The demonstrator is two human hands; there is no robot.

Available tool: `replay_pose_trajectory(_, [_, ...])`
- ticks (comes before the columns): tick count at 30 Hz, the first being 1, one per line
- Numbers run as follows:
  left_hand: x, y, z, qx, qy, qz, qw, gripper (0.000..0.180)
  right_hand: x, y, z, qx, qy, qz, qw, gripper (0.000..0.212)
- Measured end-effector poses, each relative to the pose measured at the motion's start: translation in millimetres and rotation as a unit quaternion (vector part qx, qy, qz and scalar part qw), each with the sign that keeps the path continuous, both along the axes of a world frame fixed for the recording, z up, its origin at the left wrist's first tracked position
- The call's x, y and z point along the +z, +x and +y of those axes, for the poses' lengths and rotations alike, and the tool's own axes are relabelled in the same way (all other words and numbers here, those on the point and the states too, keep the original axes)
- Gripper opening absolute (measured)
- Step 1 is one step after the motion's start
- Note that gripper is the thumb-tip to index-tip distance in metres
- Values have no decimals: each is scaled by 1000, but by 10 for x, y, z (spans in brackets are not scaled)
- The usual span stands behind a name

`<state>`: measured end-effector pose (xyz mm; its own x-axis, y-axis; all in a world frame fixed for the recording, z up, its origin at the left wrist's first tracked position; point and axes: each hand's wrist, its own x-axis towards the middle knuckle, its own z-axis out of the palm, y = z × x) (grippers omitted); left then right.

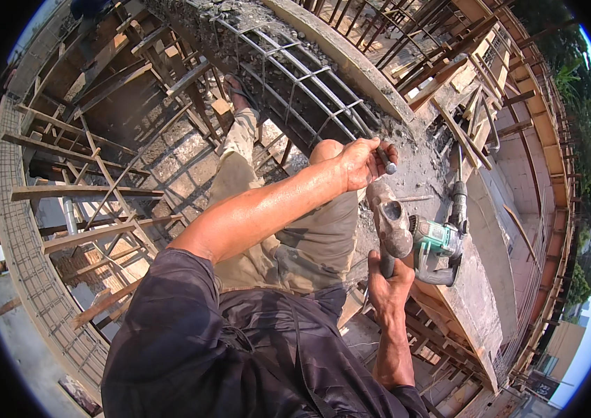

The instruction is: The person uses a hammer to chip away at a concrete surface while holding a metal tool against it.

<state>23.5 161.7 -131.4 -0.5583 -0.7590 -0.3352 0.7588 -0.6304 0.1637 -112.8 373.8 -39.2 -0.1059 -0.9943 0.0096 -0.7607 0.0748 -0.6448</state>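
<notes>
Work looked partway at best: left hand [361, 164] had the metal spike [391, 168] pinched between thumb and fingers, right hand [391, 282] was wrapped round the handle of the hammer [388, 226], close under the head. Neither hand was free. Hammer and spike were near each other but apart, no contact, so my read was set-up done, hitting left. Couldn't confirm whether the spike was seated in anything; its far end was hidden by the fingers. Steel bars [309, 78] stood bare along the beam, with broken grey rubble about them; couldn't tell from this view how much concrete was meant to come off or go on. Spike sat over the near end of the beam, just past the knee, above the rough concrete [417, 166]. Its round head faced up toward the camera and a bit toward the wearer; long axis ran away from the head into the grip, strongly foreshortened, so exact tilt was unclear. Hammer head's long axis ran roughly fore and aft, front end toward the spike, rear end angled slightly right. Green drill [438, 239] lay on the right, bit pointing away from the wearer; a loose rod [417, 198] lay crosswise between drill and hammer, untouched.
</notes>
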Motion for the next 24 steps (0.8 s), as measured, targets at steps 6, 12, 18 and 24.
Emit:
replay_pose_trajectory(6, [-41,61,16,3,1,47,999,36,577,107,170,45,-183,-212,959,37])
replay_pose_trajectory(12, [47,11,-28,3,-7,0,1000,33,41,81,-191,-34,65,-22,997,29])
replay_pose_trajectory(18, [13,29,-29,10,2,-6,1000,33,534,140,161,-30,-78,-174,981,32])
replay_pose_trajectory(24, [138,23,21,22,17,-38,999,32,27,-3,-367,-89,112,-97,985,35])
